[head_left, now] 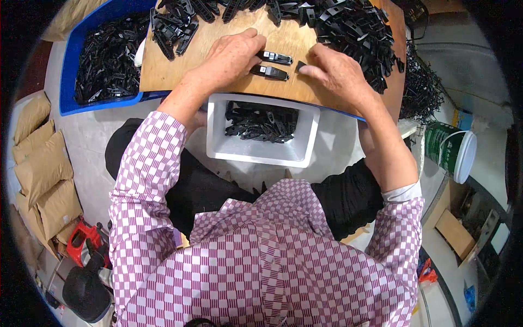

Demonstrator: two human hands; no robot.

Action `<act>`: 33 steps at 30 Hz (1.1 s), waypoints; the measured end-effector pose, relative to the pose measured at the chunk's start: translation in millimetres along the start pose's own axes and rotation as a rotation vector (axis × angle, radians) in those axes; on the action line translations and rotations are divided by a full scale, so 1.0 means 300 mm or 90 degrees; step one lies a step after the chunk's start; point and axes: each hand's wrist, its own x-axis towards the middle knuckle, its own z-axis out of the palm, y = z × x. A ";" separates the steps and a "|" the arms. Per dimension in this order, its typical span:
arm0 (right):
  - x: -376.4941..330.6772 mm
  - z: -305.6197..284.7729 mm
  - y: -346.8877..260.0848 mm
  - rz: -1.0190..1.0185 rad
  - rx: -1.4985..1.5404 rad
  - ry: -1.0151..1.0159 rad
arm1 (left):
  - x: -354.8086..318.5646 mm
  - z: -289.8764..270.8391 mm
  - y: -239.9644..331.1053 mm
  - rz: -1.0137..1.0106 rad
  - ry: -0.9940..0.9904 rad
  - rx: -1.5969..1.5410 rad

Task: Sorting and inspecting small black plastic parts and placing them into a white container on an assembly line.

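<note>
Two narrow black pieces with shiny tops lie side by side on the wooden board, pointing right: an upper piece (pixel 277 58) and a lower piece (pixel 271 72). Their exact kind I cannot make out. My left hand (pixel 231 57) has its fingers curled over the left ends of both, hiding those ends. Just right of them, my right hand (pixel 339 71) pinches a small dark wedge-shaped piece (pixel 300 66) between thumb and fingers. That piece is apart from the two others.
Heaps of similar black pieces (pixel 357 38) cover the far and right parts of the board (pixel 218 32). Below its near edge sits a white foam box (pixel 261 152) partly filled with them. A blue bin (pixel 66 76) stands left, a green bucket (pixel 442 144) right.
</note>
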 end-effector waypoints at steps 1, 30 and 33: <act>-0.008 0.006 -0.003 -0.040 0.017 0.044 | -0.001 0.001 -0.004 -0.005 -0.009 0.006; 0.036 0.007 -0.070 -0.130 -0.050 0.009 | -0.002 0.007 0.026 0.017 0.021 -0.053; 0.047 0.027 -0.092 -0.147 -0.026 0.040 | -0.009 0.006 0.013 0.037 0.024 -0.035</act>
